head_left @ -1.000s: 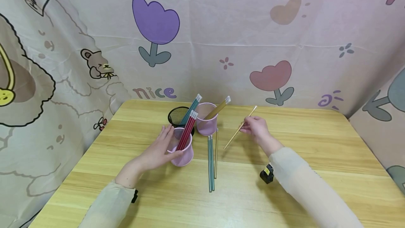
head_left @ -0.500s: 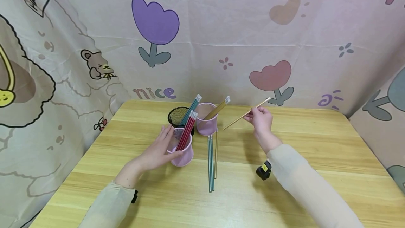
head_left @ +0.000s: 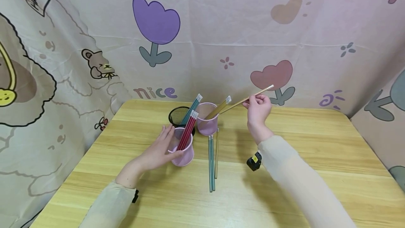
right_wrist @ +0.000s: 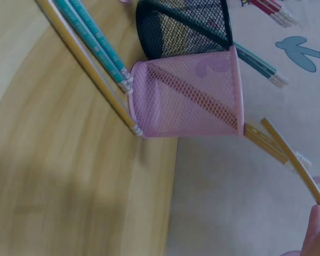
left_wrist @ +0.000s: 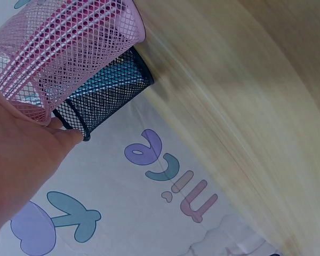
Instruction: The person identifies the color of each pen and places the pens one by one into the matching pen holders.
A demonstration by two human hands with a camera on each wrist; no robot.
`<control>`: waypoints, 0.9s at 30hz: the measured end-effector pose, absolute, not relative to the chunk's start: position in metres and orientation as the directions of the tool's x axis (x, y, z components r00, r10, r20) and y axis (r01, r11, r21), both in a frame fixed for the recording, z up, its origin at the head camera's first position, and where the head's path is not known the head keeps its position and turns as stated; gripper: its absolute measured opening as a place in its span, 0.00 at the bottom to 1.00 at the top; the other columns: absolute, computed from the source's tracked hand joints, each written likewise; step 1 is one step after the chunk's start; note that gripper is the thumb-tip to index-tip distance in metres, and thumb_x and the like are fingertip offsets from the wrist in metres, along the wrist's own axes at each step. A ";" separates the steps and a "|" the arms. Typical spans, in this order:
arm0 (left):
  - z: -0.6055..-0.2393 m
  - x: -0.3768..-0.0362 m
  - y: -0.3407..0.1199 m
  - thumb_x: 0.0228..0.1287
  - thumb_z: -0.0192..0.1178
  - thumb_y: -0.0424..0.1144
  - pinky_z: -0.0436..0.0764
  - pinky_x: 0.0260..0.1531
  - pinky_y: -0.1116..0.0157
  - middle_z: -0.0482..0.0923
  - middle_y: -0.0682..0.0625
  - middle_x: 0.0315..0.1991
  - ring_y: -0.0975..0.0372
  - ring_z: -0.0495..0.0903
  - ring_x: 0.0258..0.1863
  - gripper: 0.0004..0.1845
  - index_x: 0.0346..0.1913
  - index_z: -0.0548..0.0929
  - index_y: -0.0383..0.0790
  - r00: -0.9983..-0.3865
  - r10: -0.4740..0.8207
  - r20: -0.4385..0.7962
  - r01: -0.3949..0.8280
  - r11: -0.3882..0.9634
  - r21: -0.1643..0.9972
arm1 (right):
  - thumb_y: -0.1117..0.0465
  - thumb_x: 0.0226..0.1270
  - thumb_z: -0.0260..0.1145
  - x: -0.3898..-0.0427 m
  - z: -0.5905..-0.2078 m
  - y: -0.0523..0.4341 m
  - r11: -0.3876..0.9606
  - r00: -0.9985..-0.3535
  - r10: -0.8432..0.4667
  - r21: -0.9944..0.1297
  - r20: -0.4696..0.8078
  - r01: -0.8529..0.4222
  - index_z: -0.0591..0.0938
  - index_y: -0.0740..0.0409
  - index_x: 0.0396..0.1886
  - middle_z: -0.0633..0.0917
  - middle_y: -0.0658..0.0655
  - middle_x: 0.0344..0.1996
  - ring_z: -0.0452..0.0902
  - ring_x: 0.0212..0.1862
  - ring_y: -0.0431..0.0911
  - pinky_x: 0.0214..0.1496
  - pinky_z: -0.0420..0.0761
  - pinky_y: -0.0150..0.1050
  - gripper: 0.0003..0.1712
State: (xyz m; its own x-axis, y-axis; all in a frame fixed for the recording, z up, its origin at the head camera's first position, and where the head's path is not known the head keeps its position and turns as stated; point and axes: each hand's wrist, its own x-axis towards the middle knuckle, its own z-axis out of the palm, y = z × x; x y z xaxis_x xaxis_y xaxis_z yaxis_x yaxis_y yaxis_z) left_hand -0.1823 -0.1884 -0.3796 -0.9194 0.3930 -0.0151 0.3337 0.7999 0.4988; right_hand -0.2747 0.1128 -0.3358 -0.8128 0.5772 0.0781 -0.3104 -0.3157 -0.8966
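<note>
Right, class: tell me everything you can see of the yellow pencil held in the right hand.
The pencil is long, thin and yellow-tan, wood by the look of it, with a pale cap at its upper end. The right hand pinches it near that capped end, in the air above the table. It slants down to the left, its lower end close to the yellow pencils in the far pink cup; touching cannot be told.

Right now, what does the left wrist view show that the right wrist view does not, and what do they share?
Only the left wrist view shows the left hand holding the near pink cup, and the "nice" lettering. Only the right wrist view shows the far pink cup, the teal pencils and yellow pencil lying on the table, and the held pencil at the right fingers. Both show the black cup and the table.
</note>
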 end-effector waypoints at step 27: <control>-0.380 -0.184 -0.188 0.60 0.57 0.59 0.47 0.69 0.41 0.35 0.36 0.75 0.40 0.33 0.73 0.52 0.72 0.44 0.28 -0.920 0.392 -0.008 0.335 0.799 0.500 | 0.73 0.62 0.58 -0.289 -0.353 0.088 -0.206 -0.875 0.476 -0.956 0.087 -0.208 0.70 0.57 0.29 0.75 0.50 0.22 0.77 0.21 0.36 0.29 0.83 0.28 0.09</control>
State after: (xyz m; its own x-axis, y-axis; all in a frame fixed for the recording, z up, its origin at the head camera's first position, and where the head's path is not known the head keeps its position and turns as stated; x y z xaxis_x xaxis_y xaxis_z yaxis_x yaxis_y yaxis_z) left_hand -0.1838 -0.1875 -0.3798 -0.9200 0.3918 -0.0085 0.3355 0.7986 0.4997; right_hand -0.2887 0.0879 -0.3535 -0.8750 0.4762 0.0874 -0.2078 -0.2062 -0.9562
